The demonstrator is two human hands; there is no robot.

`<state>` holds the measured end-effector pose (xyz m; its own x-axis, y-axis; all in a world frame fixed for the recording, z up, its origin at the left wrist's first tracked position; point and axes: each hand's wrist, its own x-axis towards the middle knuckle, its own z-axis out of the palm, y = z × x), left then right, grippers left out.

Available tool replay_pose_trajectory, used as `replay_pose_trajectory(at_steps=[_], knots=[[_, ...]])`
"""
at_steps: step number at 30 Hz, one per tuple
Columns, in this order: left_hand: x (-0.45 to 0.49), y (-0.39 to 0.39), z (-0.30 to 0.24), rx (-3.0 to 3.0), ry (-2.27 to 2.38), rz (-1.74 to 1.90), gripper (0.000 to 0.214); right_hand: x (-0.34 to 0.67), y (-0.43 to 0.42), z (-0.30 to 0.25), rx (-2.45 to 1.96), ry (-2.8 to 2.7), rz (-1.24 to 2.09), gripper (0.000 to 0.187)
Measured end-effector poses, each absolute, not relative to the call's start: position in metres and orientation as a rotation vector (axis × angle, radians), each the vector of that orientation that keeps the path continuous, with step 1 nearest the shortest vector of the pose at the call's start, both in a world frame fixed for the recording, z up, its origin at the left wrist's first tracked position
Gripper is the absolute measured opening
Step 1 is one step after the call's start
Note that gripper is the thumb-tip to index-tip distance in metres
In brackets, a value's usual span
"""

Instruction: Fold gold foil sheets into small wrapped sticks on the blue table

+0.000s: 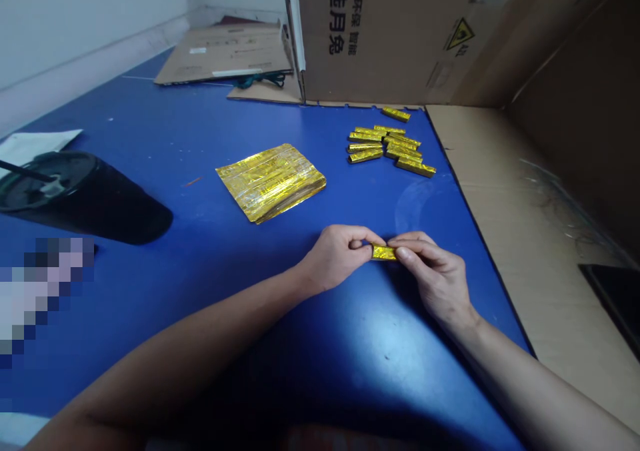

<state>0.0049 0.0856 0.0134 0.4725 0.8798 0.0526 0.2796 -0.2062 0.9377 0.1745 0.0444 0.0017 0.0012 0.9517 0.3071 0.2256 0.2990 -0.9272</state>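
Observation:
Between my two hands is a small folded strip of gold foil paper (pixel 384 252), held just above or on the blue table. My left hand (pixel 336 254) pinches its left end with thumb and forefinger. At the other end, my right hand (pixel 439 268) grips it between thumb and fingers. A stack of flat gold foil sheets (pixel 273 179) lies to the upper left of my hands. Beyond them, several folded gold foil strips (pixel 384 146) lie in a loose pile, and a single folded strip (pixel 396 114) sits apart behind the pile.
A black tumbler (pixel 95 201) with a straw stands at the left, beside white paper (pixel 37 143). A large cardboard box (pixel 390 44) forms a wall at the back. Flattened cardboard (pixel 225 51) lies behind left; more cardboard (pixel 500 191) borders the blue table's (pixel 200 344) right edge.

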Motion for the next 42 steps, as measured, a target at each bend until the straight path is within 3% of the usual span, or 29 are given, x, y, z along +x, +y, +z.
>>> replay_pose_trajectory(at_steps=[5,20,34,42], knots=[[0.0050,0.0876,0.0139,1.579,1.001,0.678,0.029,0.1740,0.0438,0.0027,-1.113,-1.508,0.845,0.013],[0.0061,0.0903,0.0150,1.460,0.976,0.657,0.012,0.1730,0.0425,0.0048,-1.144,-1.584,0.808,0.007],[0.0110,0.0890,0.0187,1.226,0.915,0.638,0.019,0.1715,0.0394,0.0040,-1.144,-1.588,0.739,0.011],[0.0109,0.0894,0.0153,1.235,0.863,0.653,0.012,0.1712,0.0378,0.0063,-1.106,-1.610,0.760,0.014]])
